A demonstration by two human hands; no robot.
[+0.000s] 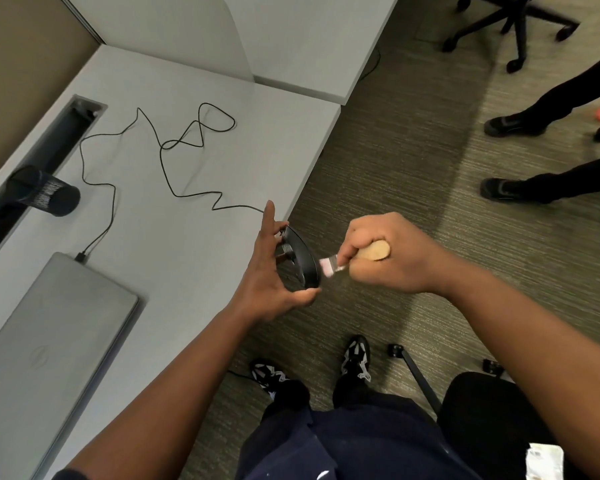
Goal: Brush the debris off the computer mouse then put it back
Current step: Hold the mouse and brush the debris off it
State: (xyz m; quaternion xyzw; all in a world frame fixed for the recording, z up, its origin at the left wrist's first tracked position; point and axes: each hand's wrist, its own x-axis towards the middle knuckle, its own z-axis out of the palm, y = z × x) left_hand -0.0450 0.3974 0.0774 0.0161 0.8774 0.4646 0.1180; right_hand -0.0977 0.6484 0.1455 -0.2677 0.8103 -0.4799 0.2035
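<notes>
Computer mouse (300, 258), pinched loosely by the left hand (271, 271) beyond the desk (187, 237) edge, may be knocked floorward by the brush (347, 259) gripped in the right hand (388, 254).

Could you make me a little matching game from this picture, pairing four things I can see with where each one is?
Things:
1. computer mouse
2. brush
3. laptop
4. cable

Places:
A. lying closed on the desk
B. gripped in the right hand
C. trailing in loops across the desk
D. held in the left hand, past the desk edge

Pairs: 1-D, 2-B, 3-A, 4-C
</notes>
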